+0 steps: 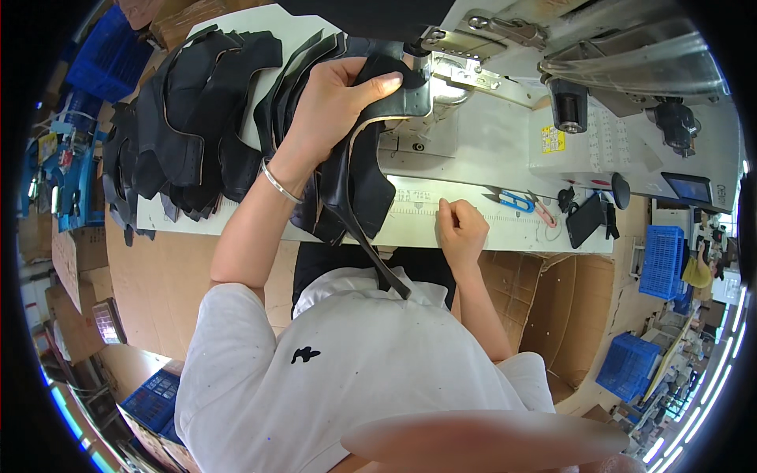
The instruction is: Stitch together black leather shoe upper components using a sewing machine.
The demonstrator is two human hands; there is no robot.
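Note:
My left hand [335, 102] reaches up to the sewing machine head [457, 67] and grips a black leather shoe upper [414, 98]. The thumb presses on top of it; the other fingers are partly hidden behind. The upper's far edge lies by the machine's needle area, where the needle itself is hard to make out. Below that hand, more black leather pieces [335, 185] hang over the table's front edge, and a narrow dark strip [378, 264] dangles toward my shirt. My right hand [462, 229] is curled into a fist at the table edge, apart from the leather, with nothing visible in it.
Stacked black uppers [185, 110] cover the table's left. To the right lie blue-handled snips [512, 201], pink-handled scissors [542, 209] and a black phone [585, 221] on the white tabletop [489, 240]. An open cardboard box [568, 307] stands below; blue crates [661, 260] are farther right.

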